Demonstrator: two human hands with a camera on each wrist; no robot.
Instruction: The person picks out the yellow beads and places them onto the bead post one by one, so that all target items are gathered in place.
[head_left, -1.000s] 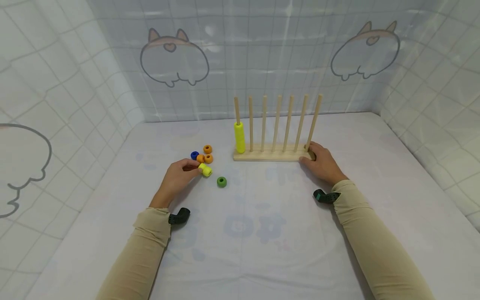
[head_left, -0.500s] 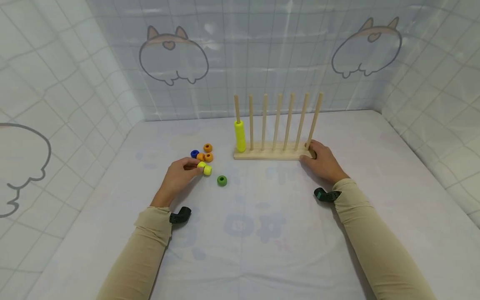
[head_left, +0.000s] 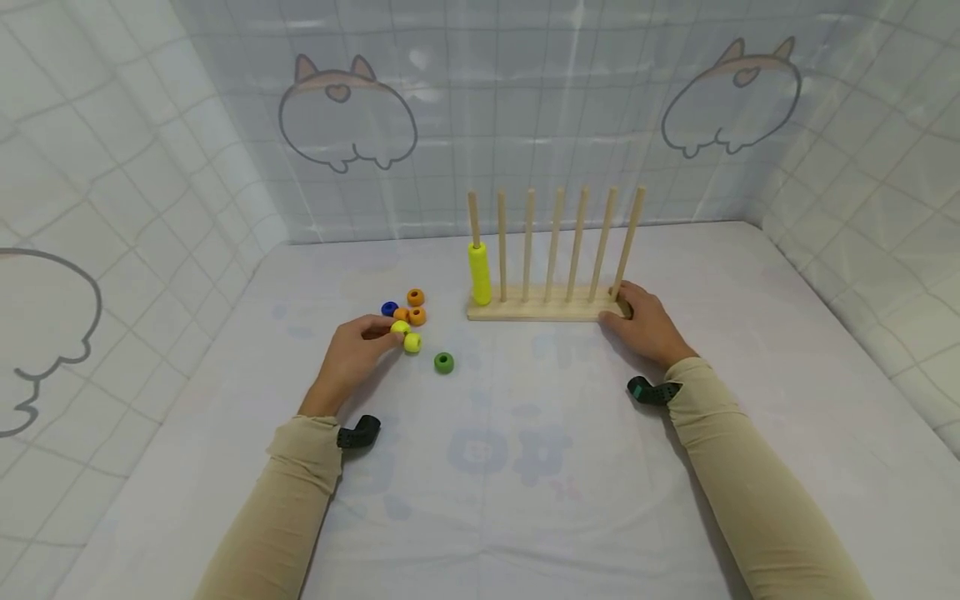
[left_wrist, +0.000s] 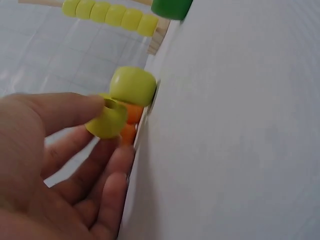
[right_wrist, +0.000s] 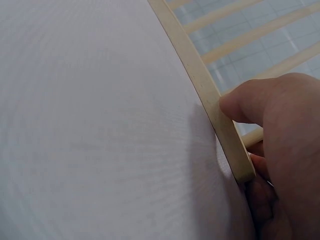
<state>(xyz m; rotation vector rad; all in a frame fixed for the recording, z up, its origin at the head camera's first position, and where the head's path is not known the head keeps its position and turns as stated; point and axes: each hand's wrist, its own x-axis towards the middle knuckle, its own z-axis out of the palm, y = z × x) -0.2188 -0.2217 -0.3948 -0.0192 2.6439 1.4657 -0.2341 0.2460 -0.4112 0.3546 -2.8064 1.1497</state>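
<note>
My left hand [head_left: 352,358] pinches a yellow bead [left_wrist: 107,120] between thumb and fingers. Against that bead sits a second yellow bead [left_wrist: 133,86], which rests on the table at the fingertips. Around the right end of the wooden peg rack [head_left: 547,310] my right hand [head_left: 643,327] curls, its thumb on the base's front edge in the right wrist view. Several yellow beads [head_left: 480,275] are stacked on the rack's leftmost peg; the other pegs are bare.
Beyond the left fingers lie orange beads [head_left: 416,297] and a blue bead [head_left: 389,309]. A green bead [head_left: 444,363] sits right of the left hand. A tile-patterned curtain [head_left: 510,117] hangs behind the white-covered table [head_left: 525,500].
In the left fingers the two yellow beads have shifted: the lower one has come apart from end-to-end alignment and settled on the table. The right hand and rack stay put.
</note>
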